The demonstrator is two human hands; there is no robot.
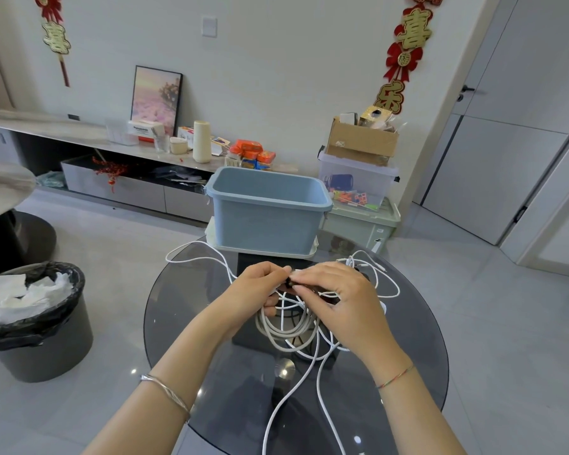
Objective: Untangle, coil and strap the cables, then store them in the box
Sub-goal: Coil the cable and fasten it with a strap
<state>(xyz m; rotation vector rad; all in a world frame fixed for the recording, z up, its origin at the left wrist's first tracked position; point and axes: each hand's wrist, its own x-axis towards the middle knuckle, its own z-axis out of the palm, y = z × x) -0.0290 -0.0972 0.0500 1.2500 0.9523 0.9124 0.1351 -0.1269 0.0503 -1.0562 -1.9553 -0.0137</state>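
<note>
Cables (286,323) hang coiled between left hand (260,287) and right hand (339,297), both pinching a black strap (290,284).

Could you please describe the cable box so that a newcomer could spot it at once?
Find the round glass table. At its far edge, on a white tray, stands the box. Unlike the lidded clear bin and pale green bin behind, it is blue and open-topped.
</note>
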